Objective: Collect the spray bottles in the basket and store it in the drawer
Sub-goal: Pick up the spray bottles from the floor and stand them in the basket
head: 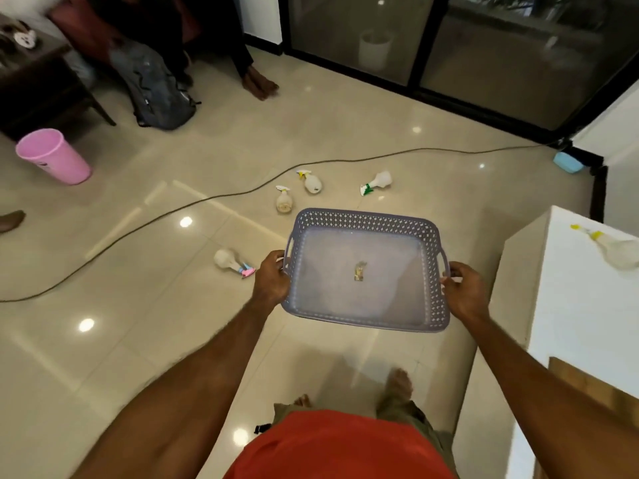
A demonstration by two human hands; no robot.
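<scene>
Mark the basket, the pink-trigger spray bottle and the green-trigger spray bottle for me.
basket (366, 221): head view, far perforated rim.
pink-trigger spray bottle (224, 259): head view, white body.
green-trigger spray bottle (382, 179): head view, white body.

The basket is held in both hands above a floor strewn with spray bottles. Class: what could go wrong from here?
1. The cable crosses the floor; a foot could catch on it.
2. The pink-triggered bottle lies near the left hand, partly under the basket, and might be stepped on.
3. The bottle on the white counter could be overlooked.
</scene>
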